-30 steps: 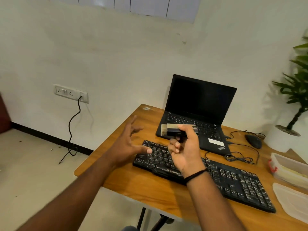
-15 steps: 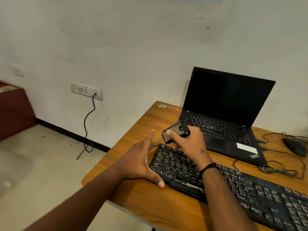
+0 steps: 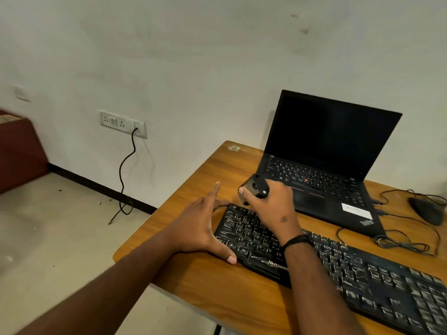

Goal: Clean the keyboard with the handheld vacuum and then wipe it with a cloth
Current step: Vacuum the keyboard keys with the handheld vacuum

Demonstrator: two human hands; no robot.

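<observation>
A black keyboard [image 3: 343, 269] lies slanted across the wooden desk [image 3: 208, 293]. My right hand [image 3: 273, 209] grips a small black handheld vacuum [image 3: 254, 187] and holds it down at the keyboard's far left corner. My left hand [image 3: 200, 226] lies flat and spread against the keyboard's left end, with the thumb along the front edge and the fingers reaching to the back corner. No cloth is in view.
An open black laptop [image 3: 321, 165] stands right behind the keyboard. A black mouse [image 3: 428, 210] and coiled cables [image 3: 396, 243] lie at the right. A wall socket [image 3: 123, 123] with a hanging cord is at the left, above bare floor.
My right hand lowered the vacuum from mid-air to the keyboard's far left corner. My left hand came down and settled against the keyboard's left end. The view shifted left.
</observation>
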